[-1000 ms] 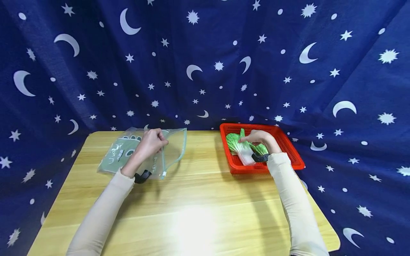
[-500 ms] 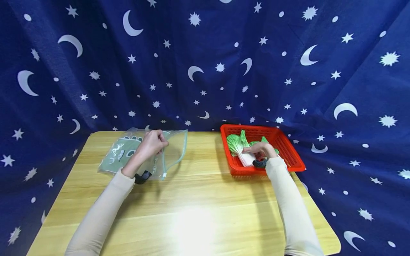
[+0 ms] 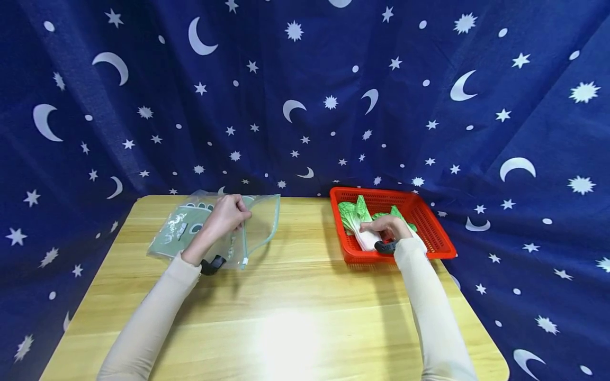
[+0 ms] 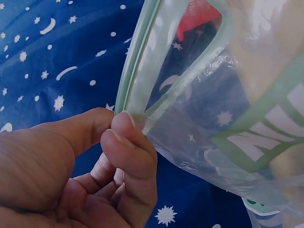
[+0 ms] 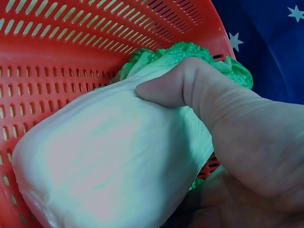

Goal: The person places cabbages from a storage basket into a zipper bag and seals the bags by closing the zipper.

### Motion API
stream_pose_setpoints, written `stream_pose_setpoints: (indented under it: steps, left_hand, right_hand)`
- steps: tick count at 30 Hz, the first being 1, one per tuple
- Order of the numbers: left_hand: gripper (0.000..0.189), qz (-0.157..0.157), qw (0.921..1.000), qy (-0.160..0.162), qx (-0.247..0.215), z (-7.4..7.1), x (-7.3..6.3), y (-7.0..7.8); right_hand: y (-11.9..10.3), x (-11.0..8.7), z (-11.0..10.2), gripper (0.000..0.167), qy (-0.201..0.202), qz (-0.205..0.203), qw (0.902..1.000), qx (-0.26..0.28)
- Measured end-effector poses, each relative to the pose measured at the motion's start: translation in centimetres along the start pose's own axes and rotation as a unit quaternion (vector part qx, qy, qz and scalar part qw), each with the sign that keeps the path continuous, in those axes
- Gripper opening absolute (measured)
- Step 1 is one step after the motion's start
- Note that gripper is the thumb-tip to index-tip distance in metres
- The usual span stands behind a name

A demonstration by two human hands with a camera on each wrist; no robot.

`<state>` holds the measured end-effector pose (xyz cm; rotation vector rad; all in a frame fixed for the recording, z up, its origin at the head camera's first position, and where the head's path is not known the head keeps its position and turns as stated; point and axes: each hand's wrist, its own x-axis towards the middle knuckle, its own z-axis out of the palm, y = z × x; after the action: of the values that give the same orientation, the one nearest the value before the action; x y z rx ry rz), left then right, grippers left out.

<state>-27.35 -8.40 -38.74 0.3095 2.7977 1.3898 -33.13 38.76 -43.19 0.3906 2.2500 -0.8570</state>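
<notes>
My left hand (image 3: 226, 214) pinches the top edge of a clear zip bag (image 3: 178, 233) at the table's back left. In the left wrist view, thumb and forefinger squeeze one corner of the bag's green zip strip (image 4: 135, 61), and its mouth gapes apart. My right hand (image 3: 393, 227) is inside the red basket, gripping a napa cabbage (image 3: 367, 239). In the right wrist view the thumb presses on the white stalk of this cabbage (image 5: 99, 152), while the other fingers are mostly hidden behind it. The cabbage lies slanted, leaves toward the back.
The red perforated basket (image 3: 440, 238) stands at the table's back right. Beside the gripped cabbage, more green leaves (image 3: 397, 211) show in it, partly behind my hand. A dark blue curtain (image 3: 305, 95) with moons and stars hangs behind the wooden table (image 3: 229, 317).
My right hand has lowered from above the leaves onto the white stalk of the left cabbage and taken hold of it. The left hand keeps its pinch on the bag.
</notes>
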Motion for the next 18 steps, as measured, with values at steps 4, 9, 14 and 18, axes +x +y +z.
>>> stream_pose_setpoints:
  steps: [4,9,14,18]
  left_hand:
    - [0.008,0.003,1.0,0.001,0.002,-0.1,0.0,-0.1]
    - [0.008,0.003,0.9999,0.003,-0.009,-0.2,0.0,-0.1]
    - [0.008,-0.008,0.9997,0.002,-0.021,-0.2,0.0,-0.4]
    - [0.009,-0.009,0.9998,0.003,-0.02,-0.2,0.1,-0.5]
  right_hand:
    - [0.0,-0.1,-0.1,0.05,-0.007,-0.017,0.9996,-0.02]
    - [-0.1,-0.5,-0.1,0.042,-0.006,-0.009,0.9999,-0.002]
    - [0.0,-1.3,-0.1,0.043,0.002,-0.033,0.9995,0.001]
    - [-0.2,-2.5,0.0,0.048,0.025,-0.091,0.9955,0.009]
